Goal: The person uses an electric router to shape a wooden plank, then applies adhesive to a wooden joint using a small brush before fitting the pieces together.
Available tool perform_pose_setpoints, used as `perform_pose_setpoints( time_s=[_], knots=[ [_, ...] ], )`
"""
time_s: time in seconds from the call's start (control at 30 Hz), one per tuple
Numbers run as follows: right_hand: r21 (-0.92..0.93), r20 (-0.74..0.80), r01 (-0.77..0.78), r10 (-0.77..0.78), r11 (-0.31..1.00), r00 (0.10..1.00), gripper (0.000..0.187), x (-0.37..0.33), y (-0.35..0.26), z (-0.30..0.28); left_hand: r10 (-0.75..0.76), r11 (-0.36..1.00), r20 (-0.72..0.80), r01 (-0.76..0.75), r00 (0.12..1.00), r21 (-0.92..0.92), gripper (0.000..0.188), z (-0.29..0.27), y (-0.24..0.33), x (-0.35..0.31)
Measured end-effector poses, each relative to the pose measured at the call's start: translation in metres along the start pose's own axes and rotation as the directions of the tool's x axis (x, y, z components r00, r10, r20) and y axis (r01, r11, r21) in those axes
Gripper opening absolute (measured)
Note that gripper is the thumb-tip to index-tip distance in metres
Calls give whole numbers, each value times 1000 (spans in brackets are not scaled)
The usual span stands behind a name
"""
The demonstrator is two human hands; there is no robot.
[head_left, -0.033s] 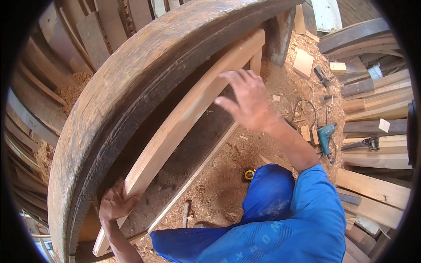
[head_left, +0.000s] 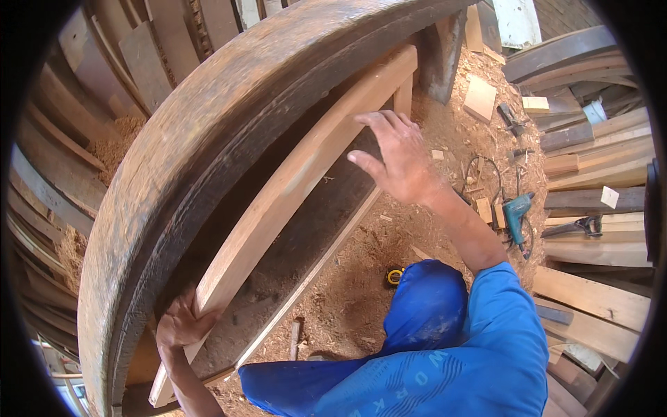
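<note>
A long, pale wooden rail (head_left: 285, 184) slants across a wooden frame, below the thick, weathered top of a bench (head_left: 160, 132). My left hand (head_left: 182, 321) grips the rail near its lower end, with the thumb across its near side; some of its fingers are hidden behind the wood. Close to the rail's upper part, my right hand (head_left: 401, 154) is open, thumb and fingers spread, holding nothing. A short upright piece (head_left: 404, 95) joins under the rail's far end, and a thin lower strip (head_left: 306, 281) runs roughly alongside it.
Sawdust and shavings cover the floor. A teal power drill (head_left: 515, 217) with a cord, a wood block (head_left: 479, 99), a dark clamp-like tool (head_left: 511, 119) and a yellow-and-black tape measure (head_left: 394, 276) lie at right. Stacked boards (head_left: 590, 299) line the right side; more planks (head_left: 62, 132) stand at left.
My right hand has shifted slightly to the right, with its thumb a little farther from the rail. My left hand keeps its place on the rail.
</note>
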State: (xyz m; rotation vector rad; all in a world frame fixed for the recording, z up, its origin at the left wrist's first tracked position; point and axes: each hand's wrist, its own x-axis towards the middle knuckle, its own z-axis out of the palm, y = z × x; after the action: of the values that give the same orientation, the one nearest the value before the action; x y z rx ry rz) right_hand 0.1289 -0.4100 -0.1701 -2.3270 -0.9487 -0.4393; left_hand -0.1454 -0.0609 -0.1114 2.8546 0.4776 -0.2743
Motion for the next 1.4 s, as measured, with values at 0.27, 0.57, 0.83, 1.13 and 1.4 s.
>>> perform_pose_setpoints(
  time_s=[0.27,0.57,0.83,1.13,1.4],
  knots=[
    [503,-110,-371,484,781,868,76,10,132,55,-88,956,422,195,902,-218,45,-7,-35,14],
    [518,-129,-366,493,774,861,97,39,195,87,-165,855,386,327,908,-404,33,6,-56,13],
    [392,-51,-535,598,748,800,91,41,187,75,-150,840,239,251,959,-481,30,7,10,18],
    [378,-23,-536,586,755,810,90,36,186,62,-195,904,173,245,966,-350,27,9,10,10],
    [421,14,-457,498,784,867,88,41,209,58,-285,919,179,322,941,-226,28,3,8,9]
  ],
)
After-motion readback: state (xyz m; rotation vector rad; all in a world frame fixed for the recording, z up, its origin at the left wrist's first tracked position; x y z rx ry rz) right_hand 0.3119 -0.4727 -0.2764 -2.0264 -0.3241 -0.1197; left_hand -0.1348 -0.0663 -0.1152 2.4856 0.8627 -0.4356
